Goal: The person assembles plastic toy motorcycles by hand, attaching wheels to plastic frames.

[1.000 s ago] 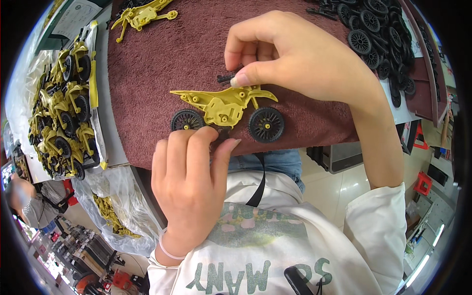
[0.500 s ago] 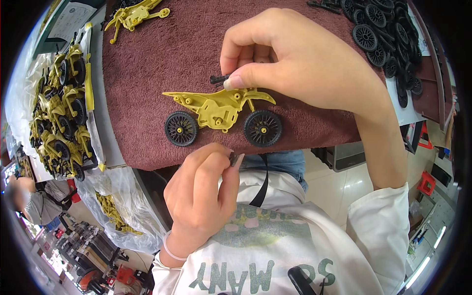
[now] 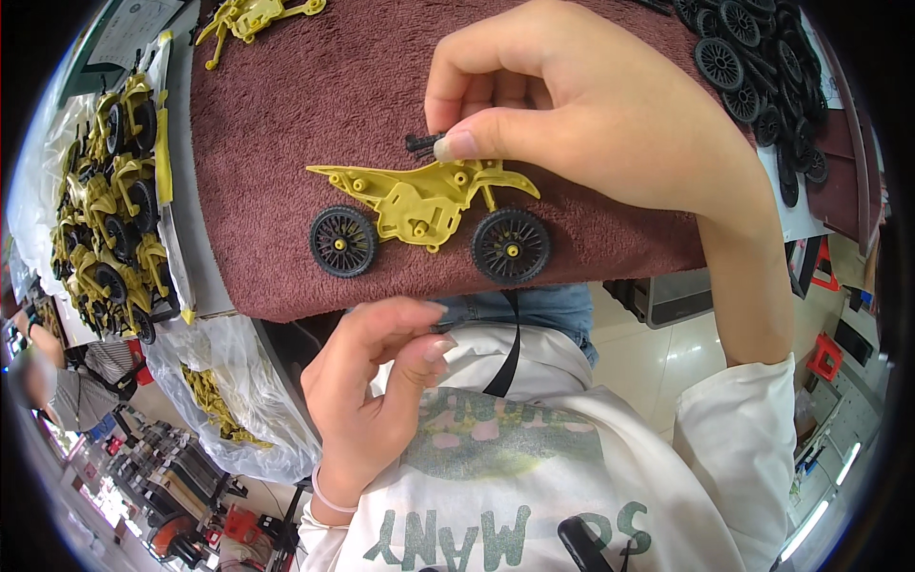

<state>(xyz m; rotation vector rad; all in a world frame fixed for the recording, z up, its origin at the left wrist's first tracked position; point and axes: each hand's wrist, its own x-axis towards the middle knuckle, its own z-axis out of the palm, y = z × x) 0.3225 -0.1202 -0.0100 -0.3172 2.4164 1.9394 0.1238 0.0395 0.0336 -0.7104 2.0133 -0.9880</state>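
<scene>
A toy motorcycle lies on its side on the brown towel, its yellow body (image 3: 419, 205) fitted with a black left wheel (image 3: 343, 242) and a black right wheel (image 3: 512, 246). My right hand (image 3: 562, 114) is closed just above the body, thumb and index finger pinching a small black handlebar-like part (image 3: 419, 143). Part of that piece is hidden by the fingers. Below the towel's near edge, in front of my shirt, my left hand (image 3: 367, 381) has its thumb and index finger apart, and I see nothing held there.
Another yellow body (image 3: 253, 14) lies at the towel's far left. Assembled toy motorcycles (image 3: 114, 210) crowd a tray on the left. A clear plastic bag (image 3: 276, 391) with yellow parts hangs below them. Black wheels (image 3: 720, 62) are heaped at the far right of the brown towel (image 3: 276, 191).
My left hand's pinch has opened, and the hand has shifted slightly left. The right hand keeps hold of the black part. The view has shifted slightly.
</scene>
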